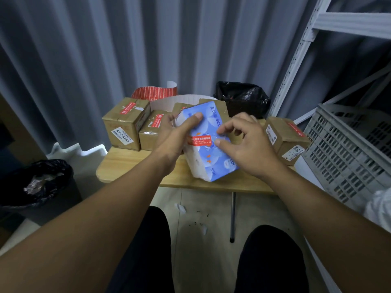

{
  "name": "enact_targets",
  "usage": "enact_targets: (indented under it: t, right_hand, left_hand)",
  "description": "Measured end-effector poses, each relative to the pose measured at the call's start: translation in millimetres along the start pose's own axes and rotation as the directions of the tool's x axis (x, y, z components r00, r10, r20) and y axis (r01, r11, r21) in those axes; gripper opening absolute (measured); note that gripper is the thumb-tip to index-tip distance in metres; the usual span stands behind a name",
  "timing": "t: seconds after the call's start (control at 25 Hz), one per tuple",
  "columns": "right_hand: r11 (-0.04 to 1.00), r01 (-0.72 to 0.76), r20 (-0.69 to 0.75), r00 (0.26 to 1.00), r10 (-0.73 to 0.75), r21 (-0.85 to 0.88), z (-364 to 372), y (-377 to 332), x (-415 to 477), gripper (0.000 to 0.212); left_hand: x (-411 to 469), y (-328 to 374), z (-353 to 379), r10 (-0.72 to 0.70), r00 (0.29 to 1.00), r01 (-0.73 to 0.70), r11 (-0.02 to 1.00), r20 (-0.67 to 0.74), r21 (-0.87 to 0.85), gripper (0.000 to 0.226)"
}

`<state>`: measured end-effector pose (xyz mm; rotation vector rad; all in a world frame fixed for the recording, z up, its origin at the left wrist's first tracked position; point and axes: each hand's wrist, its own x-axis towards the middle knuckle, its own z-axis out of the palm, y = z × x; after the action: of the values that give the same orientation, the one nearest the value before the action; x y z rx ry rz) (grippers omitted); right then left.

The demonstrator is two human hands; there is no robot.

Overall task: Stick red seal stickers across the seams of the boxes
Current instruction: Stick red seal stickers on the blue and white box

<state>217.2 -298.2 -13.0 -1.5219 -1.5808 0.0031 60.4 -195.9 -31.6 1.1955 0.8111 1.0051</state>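
Holding the blue tissue pack (211, 163) tilted at the front edge of the table (131, 166), our left hand (177, 132) wraps it, thumb on top. Right hand (247, 144) is loosely curled and grips nothing, thumb tip on the end of the red seal sticker (198, 141). Risk: the soft wrap dents under pressure, so the sticker wrinkles or lifts.
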Motion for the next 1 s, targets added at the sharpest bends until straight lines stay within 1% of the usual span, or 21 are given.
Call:
enact_targets:
  t: [0.08, 0.2, 0.28, 0.48, 0.68, 0.88, 1.0]
  right_hand:
    - [0.998, -0.023, 0.031, 0.999, 0.021, 0.056, 3, 1, -5, 0.019]
    - [0.992, -0.062, 0.023, 0.998, 0.06, 0.109, 5, -1, -8, 0.025]
    - [0.989, -0.075, 0.033, 0.997, 0.071, 0.127, 6, -3, -9, 0.027]
    - [0.987, -0.076, 0.033, 0.997, 0.072, 0.145, 10, -6, -12, 0.023]
    - [0.985, -0.087, 0.041, 0.996, 0.082, 0.15, 10, -10, -12, 0.026]
    - [0.958, -0.187, 0.075, 0.982, 0.174, 0.216, 9, -12, -13, 0.027]
    - [0.964, -0.183, 0.078, 0.982, 0.171, 0.191, 12, -10, -15, 0.026]
  left_hand:
    - [-1, -4, 1, 0.014, 1.0, -0.014, 1.0, -0.019, -0.014, 0.064]
    - [2, -12, 0, 0.043, 0.997, -0.044, 0.999, -0.063, -0.004, 0.082]
    - [5, -15, -1, 0.048, 0.995, -0.048, 0.999, -0.085, 0.004, 0.09]
    - [11, -24, -3, 0.05, 0.991, -0.048, 0.999, -0.126, 0.022, 0.09]
    - [14, -29, -4, 0.064, 0.989, -0.061, 0.998, -0.134, 0.025, 0.09]
    - [13, -31, -4, 0.073, 0.99, -0.069, 0.997, -0.123, 0.04, 0.089]
    - [13, -33, -6, 0.083, 0.988, -0.075, 0.995, -0.126, 0.065, 0.09]
